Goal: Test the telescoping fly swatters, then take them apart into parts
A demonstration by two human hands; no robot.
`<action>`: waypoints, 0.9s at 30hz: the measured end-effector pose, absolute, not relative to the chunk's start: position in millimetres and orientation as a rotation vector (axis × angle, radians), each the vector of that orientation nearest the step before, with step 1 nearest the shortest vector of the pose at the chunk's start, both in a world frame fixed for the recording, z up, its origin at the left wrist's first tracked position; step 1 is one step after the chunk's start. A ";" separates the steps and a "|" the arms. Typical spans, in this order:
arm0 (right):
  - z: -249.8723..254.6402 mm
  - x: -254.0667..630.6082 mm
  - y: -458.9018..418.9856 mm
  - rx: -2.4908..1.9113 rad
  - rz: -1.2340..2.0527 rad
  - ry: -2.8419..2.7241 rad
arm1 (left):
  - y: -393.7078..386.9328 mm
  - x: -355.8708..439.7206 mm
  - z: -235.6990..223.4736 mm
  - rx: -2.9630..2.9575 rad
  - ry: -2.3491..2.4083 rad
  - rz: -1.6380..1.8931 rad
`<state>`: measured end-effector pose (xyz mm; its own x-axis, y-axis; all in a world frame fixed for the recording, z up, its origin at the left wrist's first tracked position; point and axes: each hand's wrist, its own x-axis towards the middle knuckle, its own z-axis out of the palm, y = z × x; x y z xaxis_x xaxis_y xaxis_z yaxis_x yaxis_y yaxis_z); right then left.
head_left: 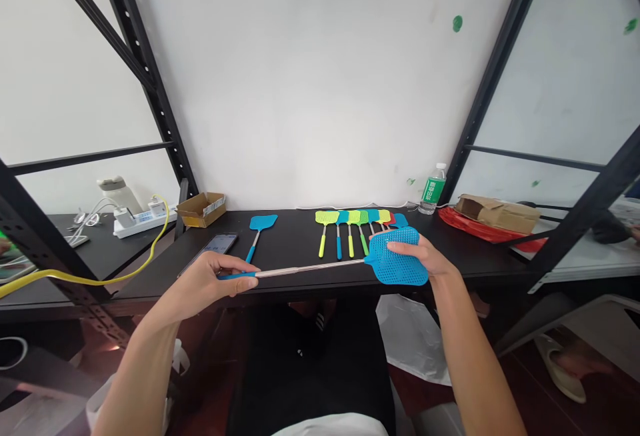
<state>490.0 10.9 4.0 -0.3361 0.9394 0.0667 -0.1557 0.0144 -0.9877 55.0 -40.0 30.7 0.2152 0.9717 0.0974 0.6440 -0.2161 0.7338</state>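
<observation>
A blue fly swatter [399,259] with an extended metal rod is held level across my front, just above the table's near edge. My left hand [215,279] pinches its blue handle between thumb and fingers. At the other end, my right hand [425,254] grips the perforated head, the thumb on its face and the other fingers hidden behind. Beyond my left hand lies another blue fly swatter [263,223], its handle pointing toward me. Several yellow, blue, green and red fly swatters [350,217] lie in an overlapping row at the back, handles toward me.
A phone [220,244] and a small open cardboard box [201,210] are on the left of the black table [295,239]. A water bottle [433,189] stands back right, near a brown carton [497,215] on red plastic. A yellow cable [150,256] crosses the left frame post.
</observation>
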 end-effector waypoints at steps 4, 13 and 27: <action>1.2 481.4 11.6 -0.856 1.498 -1.388 | -39.8 63.4 28.6 1.934 1.477 0.768; -5.8 434.2 9.1 -0.687 1.570 -1.498 | -42.0 107.8 21.3 1.868 1.288 0.836; 0.3 460.9 20.8 -0.735 1.498 -1.580 | -40.5 122.3 16.7 1.960 1.147 0.756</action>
<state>460.9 20.8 0.3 -0.4948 0.8529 0.1663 -0.1208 0.1221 -0.9851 122.3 -40.5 16.7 0.4290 0.8950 0.1219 0.4652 -0.3346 0.8196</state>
